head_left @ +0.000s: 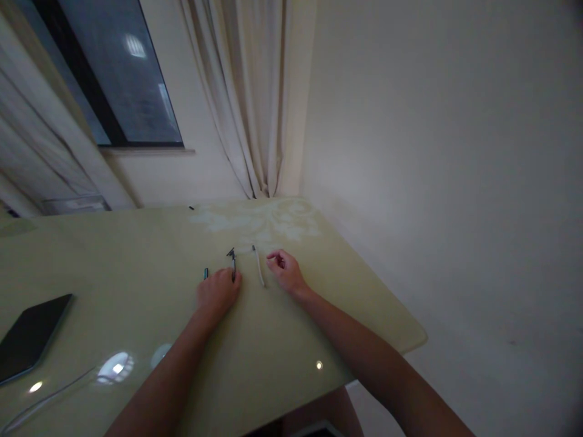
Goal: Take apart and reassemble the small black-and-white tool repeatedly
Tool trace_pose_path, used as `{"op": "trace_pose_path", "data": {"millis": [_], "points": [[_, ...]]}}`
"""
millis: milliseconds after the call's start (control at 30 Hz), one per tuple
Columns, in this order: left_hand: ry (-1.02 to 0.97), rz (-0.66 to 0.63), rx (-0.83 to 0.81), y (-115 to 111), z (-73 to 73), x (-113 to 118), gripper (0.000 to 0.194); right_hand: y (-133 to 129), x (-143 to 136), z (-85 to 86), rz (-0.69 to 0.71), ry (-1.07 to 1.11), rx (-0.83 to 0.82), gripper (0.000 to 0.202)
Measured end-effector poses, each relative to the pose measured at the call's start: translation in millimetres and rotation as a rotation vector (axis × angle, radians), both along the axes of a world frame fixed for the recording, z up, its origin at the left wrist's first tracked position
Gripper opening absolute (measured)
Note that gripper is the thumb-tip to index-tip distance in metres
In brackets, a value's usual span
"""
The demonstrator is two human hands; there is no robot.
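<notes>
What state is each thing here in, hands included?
Left hand: closed, apparently on the dark slim item.
Dark slim item: apparently held, far end sticking out.
Right hand: fingers curled, seemingly empty.
White strip: lying between the hands, seemingly unheld.
Dark flat device: lying flat; on or off unclear.
Cable: loosely curved.
Curtain: gathered beside the window.
Window: partly uncovered.

Cord (259,267) on table (136,261) (between left hand (218,290) and right hand (288,273)), device (31,340) leftward, curtain (255,91) behind.
</notes>
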State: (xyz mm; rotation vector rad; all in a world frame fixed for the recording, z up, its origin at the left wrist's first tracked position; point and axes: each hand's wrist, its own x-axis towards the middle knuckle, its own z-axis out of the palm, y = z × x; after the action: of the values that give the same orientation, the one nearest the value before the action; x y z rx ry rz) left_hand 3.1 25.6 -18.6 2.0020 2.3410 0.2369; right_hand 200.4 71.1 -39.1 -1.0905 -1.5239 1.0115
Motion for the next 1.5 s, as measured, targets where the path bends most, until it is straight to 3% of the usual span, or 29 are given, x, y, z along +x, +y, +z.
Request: {"op": "trace_pose_path", "data": {"millis": [200,367,500,600,667,767,900,1033,1200,1300,1500], "points": [[-0.057,0.041,0.033,-5.7,4.6,-4.1,0.055,-7.4,0.2,9.2,0.065,-0.042,0.055,0.026],[-0.112,-0.195,0.259,-26.1,8.8,23.4,0.048,-16.5,-7.4,15.2,0.225,0.191,-0.078,0.052],[-0.162,-0.346,0.201,-33.2,5.9,48.4,0.039,-18.1,-10.2,17.9,0.279,0.461,-0.211,0.049],[-0.269,-0.364,0.147,-25.5,0.6,43.1,0.038,-11.5,-2.8,21.8,0.25,0.531,-0.25,0.049],[-0.442,-0.324,0.174,-17.7,-1.7,30.8,0.041,-5.8,6.1,25.7,0.276,0.498,-0.294,0.048],[-0.789,-0.282,0.281,-10.1,1.5,14.6,0.046,-1.0,19.2,31.0,0.442,0.385,-0.373,0.045],[-1.079,-0.362,0.242,-12.7,13.3,11.9,0.066,-5.3,23.6,32.7,0.597,0.275,-0.415,0.048],[-1.181,-0.378,0.148,-18.6,17.3,17.7,0.061,-12.0,17.8,31.6,0.643,0.224,-0.399,0.051],[-1.243,-0.415,0.162,-18.6,13.1,15.7,0.056,-12.8,17.4,31.8,0.627,0.192,-0.371,0.05],[-1.264,-0.452,0.134,-16.2,9.0,12.8,0.058,-11.8,19.9,31.3,0.685,0.191,-0.39,0.049],[-1.39,-0.378,0.156,-10.2,-0.9,11.1,0.055,-11.5,19.1,31.4,0.68,0.239,-0.384,0.046]]}}
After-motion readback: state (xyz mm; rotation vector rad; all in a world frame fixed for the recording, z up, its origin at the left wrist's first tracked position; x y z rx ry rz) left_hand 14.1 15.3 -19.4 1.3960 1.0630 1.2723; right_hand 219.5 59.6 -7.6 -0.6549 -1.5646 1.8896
